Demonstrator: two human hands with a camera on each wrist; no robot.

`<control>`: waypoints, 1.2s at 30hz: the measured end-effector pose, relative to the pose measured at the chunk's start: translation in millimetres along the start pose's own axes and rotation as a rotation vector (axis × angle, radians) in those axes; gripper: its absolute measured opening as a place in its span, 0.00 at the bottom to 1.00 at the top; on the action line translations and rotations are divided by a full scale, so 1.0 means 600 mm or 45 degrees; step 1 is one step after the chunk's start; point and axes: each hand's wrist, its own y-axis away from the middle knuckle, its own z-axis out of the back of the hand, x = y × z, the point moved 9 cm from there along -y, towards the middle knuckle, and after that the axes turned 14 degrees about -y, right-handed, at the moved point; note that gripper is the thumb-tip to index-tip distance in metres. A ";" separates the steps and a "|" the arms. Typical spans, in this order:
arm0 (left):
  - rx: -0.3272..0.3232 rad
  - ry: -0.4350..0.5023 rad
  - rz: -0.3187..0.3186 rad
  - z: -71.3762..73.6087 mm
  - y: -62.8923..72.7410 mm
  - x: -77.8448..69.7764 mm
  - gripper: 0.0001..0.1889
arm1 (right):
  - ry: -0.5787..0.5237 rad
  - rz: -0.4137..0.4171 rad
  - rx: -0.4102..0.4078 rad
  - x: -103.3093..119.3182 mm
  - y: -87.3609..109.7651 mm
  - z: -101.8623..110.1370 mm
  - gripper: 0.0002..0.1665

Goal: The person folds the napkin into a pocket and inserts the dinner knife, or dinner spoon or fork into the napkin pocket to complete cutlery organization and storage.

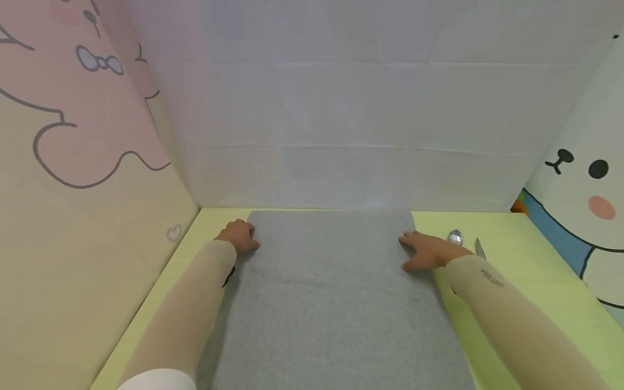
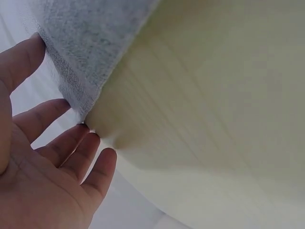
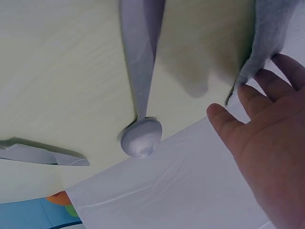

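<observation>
A grey cloth [image 1: 331, 303] lies spread over the pale yellow table, its far edge near the back wall. My left hand [image 1: 239, 236] is at its far left corner; in the left wrist view the fingertips [image 2: 61, 103] touch the cloth's edge, the fingers loosely extended. At the far right corner is my right hand [image 1: 423, 251], with thumb and fingers spread. Its fingertips [image 3: 251, 93] meet the cloth's side edge in the right wrist view.
To the right of the cloth lie a metal spoon [image 1: 455, 236] and a knife [image 1: 480, 249], partly hidden behind my right forearm. White sheeting [image 1: 341, 108] covers the back wall. Panels with cartoon animals stand on the left [image 1: 88, 216] and right [image 1: 585, 179].
</observation>
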 end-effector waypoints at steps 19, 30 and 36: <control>0.028 -0.043 -0.029 -0.006 0.001 -0.016 0.34 | -0.131 -0.031 0.023 -0.014 0.020 0.009 0.53; 0.070 -0.030 -0.021 -0.022 -0.011 -0.013 0.36 | -0.083 -0.015 0.020 -0.011 0.021 0.017 0.52; 0.033 -0.016 -0.048 -0.019 -0.023 -0.009 0.37 | -0.103 -0.019 -0.007 -0.014 0.011 0.025 0.52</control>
